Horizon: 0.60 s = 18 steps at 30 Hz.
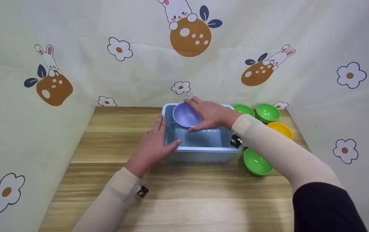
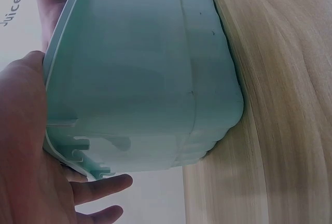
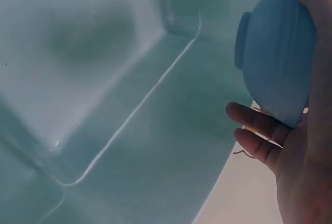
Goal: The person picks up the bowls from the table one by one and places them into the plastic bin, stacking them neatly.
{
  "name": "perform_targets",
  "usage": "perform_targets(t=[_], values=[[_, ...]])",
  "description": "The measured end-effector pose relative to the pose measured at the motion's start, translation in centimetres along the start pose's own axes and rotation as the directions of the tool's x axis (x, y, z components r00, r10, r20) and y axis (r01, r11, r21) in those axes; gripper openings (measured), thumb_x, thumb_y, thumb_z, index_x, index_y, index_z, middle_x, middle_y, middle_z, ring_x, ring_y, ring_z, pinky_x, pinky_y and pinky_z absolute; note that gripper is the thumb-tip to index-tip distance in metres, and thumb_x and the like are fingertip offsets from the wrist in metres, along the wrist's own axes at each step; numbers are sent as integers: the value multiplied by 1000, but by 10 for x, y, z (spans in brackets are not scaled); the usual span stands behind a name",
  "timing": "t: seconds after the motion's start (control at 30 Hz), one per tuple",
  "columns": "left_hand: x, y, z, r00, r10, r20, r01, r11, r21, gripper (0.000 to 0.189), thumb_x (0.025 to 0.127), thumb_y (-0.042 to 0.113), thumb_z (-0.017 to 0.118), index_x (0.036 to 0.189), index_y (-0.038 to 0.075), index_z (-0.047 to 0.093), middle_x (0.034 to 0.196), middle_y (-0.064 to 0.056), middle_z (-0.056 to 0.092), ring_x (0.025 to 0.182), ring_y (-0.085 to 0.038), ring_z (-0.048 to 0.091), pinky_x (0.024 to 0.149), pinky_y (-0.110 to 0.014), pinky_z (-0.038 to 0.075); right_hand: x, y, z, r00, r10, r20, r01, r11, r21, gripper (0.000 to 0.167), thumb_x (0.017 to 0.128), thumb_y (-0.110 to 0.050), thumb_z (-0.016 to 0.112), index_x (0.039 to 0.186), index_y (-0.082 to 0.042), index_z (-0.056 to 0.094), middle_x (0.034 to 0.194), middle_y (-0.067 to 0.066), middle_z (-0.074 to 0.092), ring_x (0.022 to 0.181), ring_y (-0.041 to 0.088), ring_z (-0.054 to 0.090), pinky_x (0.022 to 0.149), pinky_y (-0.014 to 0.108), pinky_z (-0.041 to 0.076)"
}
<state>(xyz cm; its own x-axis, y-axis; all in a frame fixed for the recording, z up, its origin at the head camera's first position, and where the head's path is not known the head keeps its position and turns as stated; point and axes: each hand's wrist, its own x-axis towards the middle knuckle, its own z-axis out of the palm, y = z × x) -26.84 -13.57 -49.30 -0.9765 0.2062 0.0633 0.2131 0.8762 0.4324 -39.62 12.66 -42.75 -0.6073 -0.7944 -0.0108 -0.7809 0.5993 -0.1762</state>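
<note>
While the right grip (image 1: 211, 114) pinches the purple bowl (image 1: 184, 115) by its side, over the back left part of the tub (image 1: 200, 156), the left grip (image 1: 152, 141) is released, its straight fingers touching the tub's left end. The tub stands on the counter (image 1: 210, 196); to its right are three green bowls (image 1: 257, 163) and a yellow bowl (image 1: 282, 130).
</note>
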Motion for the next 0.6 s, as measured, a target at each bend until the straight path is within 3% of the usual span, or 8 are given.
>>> perform_targets(t=[0.23,0.5,0.6], values=[[1,0,0,1000,17,-10,-17,1000,23,125,95,91,48,177,3,12,185,-17,7,147,-52,52,120,-72,40,9,2,10,999,-20,43,22,998,-51,127,84,-101,49,177,-21,19,157,8,45,117,24,63,100,42,61],[1,-1,0,1000,13,-12,-13,1000,28,121,98,85,53,176,2,13,185,-17,7,149,-51,51,120,-71,41,18,0,27,994,-69,89,75,994,-76,119,91,-87,58,177,-14,22,155,14,46,118,29,63,106,45,59],[1,0,1,1000,21,-23,-21,999,24,119,99,80,58,176,0,14,184,-20,9,148,-50,53,119,-72,42,21,-1,33,991,-89,96,99,990,-102,119,91,-88,56,176,-11,24,153,16,48,116,30,64,104,44,59]])
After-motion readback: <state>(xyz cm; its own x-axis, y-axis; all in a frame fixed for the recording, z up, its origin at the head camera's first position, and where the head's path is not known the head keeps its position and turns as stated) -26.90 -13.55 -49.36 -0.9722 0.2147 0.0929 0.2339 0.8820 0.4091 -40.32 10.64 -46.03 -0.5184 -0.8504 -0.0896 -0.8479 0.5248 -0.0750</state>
